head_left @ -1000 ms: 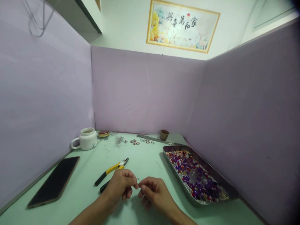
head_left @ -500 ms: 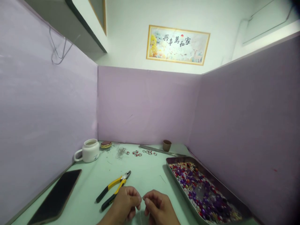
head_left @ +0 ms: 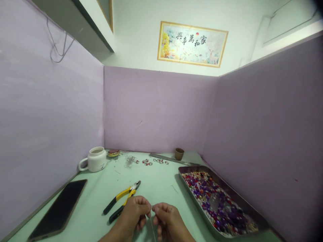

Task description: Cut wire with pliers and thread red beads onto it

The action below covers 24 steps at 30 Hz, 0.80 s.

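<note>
Close together at the bottom middle, my left hand (head_left: 137, 212) and my right hand (head_left: 168, 218) pinch with fingertips almost touching. A thin wire (head_left: 152, 229) runs down from between them; both pinches close on it near its upper end. Whatever small piece sits at the fingertips is too tiny to make out. Pliers (head_left: 123, 196) with yellow and black handles lie just beyond my left hand, partly covered by it. To the right of my right hand stands a metal tray (head_left: 195, 201) of purple, red and pale beads (head_left: 214, 201).
On the left are a black phone (head_left: 59, 208) and a white mug (head_left: 96, 160). At the back sit a round gold-edged tin (head_left: 113, 153), wire scraps (head_left: 130, 161), small red-and-silver rings (head_left: 147, 162), a bundle of straight wires (head_left: 171, 159) and a brown cup (head_left: 179, 154). Purple partitions (head_left: 158, 111) enclose the table.
The view has tilted slightly, so the table things sit a little higher. My hands stay pinched together, with the fingertips shifted slightly and more of the wire showing below.
</note>
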Each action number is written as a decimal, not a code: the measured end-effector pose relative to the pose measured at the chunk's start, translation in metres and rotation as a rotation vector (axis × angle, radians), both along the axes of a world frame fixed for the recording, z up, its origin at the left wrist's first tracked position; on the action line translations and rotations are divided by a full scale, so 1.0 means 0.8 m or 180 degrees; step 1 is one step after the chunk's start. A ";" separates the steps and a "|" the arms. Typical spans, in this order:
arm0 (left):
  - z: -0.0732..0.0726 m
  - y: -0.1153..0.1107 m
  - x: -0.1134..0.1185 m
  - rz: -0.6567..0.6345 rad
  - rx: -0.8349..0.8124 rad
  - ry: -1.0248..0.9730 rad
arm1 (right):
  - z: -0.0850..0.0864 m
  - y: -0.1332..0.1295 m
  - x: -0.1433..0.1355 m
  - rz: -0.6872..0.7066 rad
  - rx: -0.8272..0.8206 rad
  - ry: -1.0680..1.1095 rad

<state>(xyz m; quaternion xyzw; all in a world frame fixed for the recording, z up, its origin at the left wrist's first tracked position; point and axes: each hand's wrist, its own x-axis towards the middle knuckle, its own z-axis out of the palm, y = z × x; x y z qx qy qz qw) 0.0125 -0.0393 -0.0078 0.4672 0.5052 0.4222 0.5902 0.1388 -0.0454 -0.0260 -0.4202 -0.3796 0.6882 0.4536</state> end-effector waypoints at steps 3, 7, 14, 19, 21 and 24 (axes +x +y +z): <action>-0.011 0.001 0.001 0.0021 -0.0089 0.0072 | -0.010 0.002 0.000 -0.0024 0.0097 -0.0135; -0.017 0.002 0.001 0.0053 -0.0071 0.0142 | -0.014 0.003 0.002 -0.0006 0.0137 -0.0214; -0.004 0.001 -0.004 0.0183 0.0090 0.0282 | 0.002 -0.007 0.018 0.0624 -0.0125 0.0242; 0.005 0.004 -0.012 0.0262 0.0236 0.0271 | 0.006 -0.008 0.031 0.1033 -0.0375 0.0397; 0.005 0.006 -0.014 0.0304 0.0268 0.0259 | 0.005 -0.006 0.035 0.1155 -0.0365 0.0477; 0.006 0.006 -0.015 0.0308 0.0245 0.0245 | 0.004 -0.005 0.039 0.1306 -0.0336 0.0580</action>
